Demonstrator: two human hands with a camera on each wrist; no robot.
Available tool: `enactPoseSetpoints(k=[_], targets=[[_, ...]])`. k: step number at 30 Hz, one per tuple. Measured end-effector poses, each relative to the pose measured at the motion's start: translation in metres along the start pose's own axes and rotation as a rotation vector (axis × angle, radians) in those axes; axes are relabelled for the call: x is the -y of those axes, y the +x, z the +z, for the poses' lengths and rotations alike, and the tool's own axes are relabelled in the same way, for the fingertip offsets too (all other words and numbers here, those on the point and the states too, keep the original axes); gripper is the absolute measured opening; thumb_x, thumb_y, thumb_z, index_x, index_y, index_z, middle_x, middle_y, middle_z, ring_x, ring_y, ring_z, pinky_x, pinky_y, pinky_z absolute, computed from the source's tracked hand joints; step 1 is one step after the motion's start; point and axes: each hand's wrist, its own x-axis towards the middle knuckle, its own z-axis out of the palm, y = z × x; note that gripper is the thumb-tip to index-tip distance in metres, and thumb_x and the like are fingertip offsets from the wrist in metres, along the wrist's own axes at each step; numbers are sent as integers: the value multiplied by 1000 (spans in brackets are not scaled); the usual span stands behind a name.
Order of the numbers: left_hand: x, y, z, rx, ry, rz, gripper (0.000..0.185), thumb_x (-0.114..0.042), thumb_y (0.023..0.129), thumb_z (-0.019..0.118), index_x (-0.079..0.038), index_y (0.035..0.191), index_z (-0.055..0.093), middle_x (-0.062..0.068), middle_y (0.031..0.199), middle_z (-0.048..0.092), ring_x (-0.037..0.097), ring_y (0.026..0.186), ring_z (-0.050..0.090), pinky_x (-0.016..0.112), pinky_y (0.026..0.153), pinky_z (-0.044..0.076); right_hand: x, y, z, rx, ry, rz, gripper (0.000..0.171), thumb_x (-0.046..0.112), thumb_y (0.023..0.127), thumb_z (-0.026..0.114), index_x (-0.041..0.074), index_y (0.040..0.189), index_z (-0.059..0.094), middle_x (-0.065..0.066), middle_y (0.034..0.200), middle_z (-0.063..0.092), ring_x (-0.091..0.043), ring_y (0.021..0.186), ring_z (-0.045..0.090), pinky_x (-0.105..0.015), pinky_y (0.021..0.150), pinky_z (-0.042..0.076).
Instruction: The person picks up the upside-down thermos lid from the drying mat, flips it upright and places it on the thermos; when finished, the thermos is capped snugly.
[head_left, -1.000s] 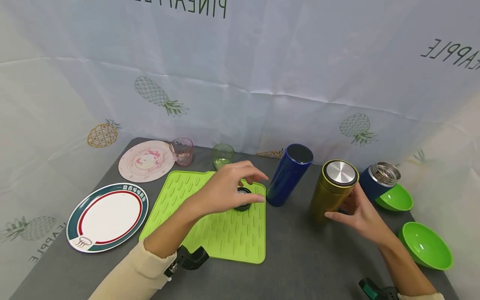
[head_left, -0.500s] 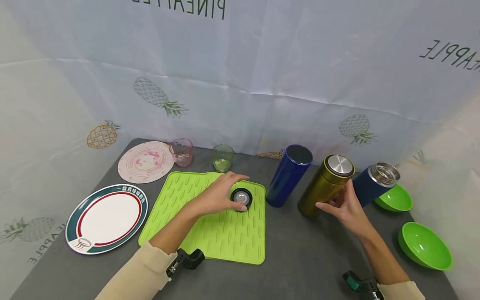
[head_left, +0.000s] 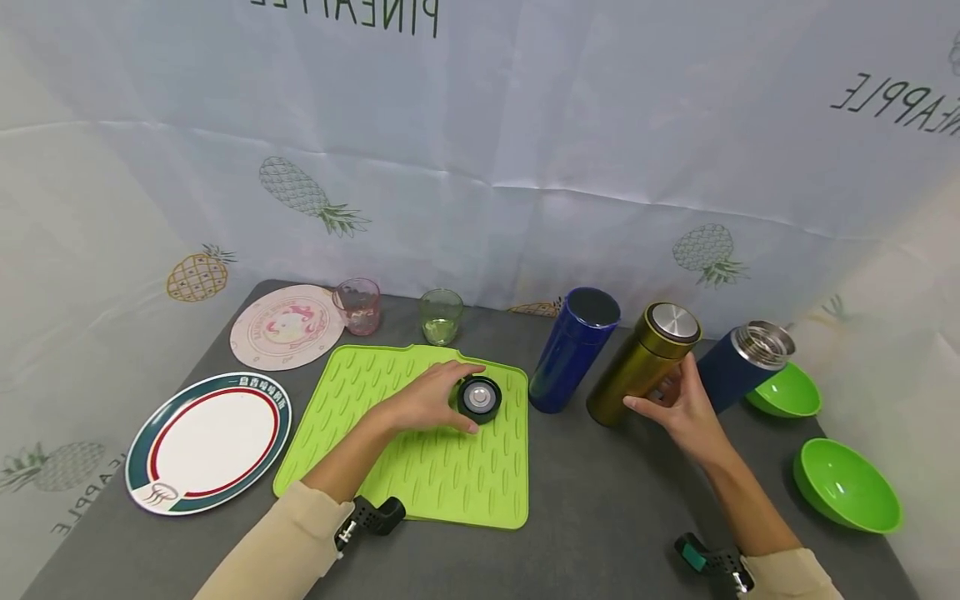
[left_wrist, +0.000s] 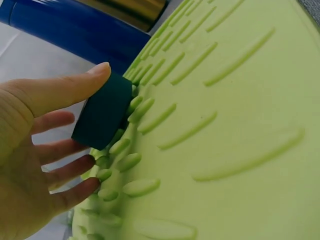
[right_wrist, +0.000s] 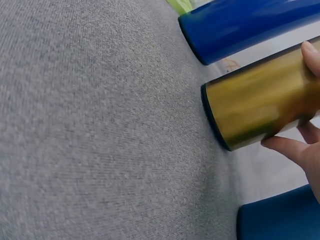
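Observation:
My left hand (head_left: 429, 398) has its thumb and fingers around a dark round bottle lid (head_left: 479, 399), which sits on the green drying mat (head_left: 420, 475). The lid's pale centre faces up. In the left wrist view the thumb tip meets the edge of the dark teal lid (left_wrist: 104, 112), and the other fingers spread on its far side. My right hand (head_left: 682, 410) grips a gold thermos (head_left: 636, 371) with a silver-topped cap. In the right wrist view its base (right_wrist: 212, 117) is at or very near the grey tabletop; contact is hard to tell.
A blue tumbler (head_left: 572, 354) stands left of the gold thermos, and a navy lidless flask (head_left: 729, 371) right of it. Two green bowls (head_left: 847, 483) are at the right. A plate (head_left: 210, 442), a pink round mat (head_left: 287, 327) and two small glasses (head_left: 441, 317) lie left and back.
The left hand has come down around the lid, whose top now shows. The right hand has moved the gold thermos left, towards the blue tumbler.

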Motion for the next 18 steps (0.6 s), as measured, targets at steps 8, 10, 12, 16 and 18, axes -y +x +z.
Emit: enactPoseSetpoints(k=[8,10,12,16,18], targets=[[1,2,4,-33,7,-18,82,-27,80,88,-11,151,50,11,150,53,35,141,44,57,114,40,0,2,-2,17,-13,-18,105,-16,85,70,25,163,13,8,148,46,-1,124,60,-18,91,57],[2,4,5,-40,8,-16,80,-28,81,88,-12,150,51,11,151,53,35,140,44,56,113,41,0,2,-3,21,-17,-22,106,-16,86,70,26,163,12,8,149,45,0,125,59,-17,91,57],[3,5,7,-46,7,-11,79,-29,81,88,-12,149,52,11,150,54,34,139,45,56,112,41,-1,1,-4,24,-18,-25,107,-16,85,70,26,164,11,7,149,45,0,125,59,-17,92,56],[3,6,8,-45,-1,-6,78,-29,81,88,-12,149,52,11,151,54,33,138,45,55,111,41,-3,0,-6,34,-20,-29,109,-17,85,70,27,164,10,7,149,46,-1,125,60,-18,92,57],[3,6,8,-43,-1,0,77,-28,81,87,-11,148,53,11,150,55,32,136,46,55,110,42,-3,0,-7,38,-20,-30,109,-17,85,70,27,164,10,6,149,46,-2,125,60,-19,92,57]])
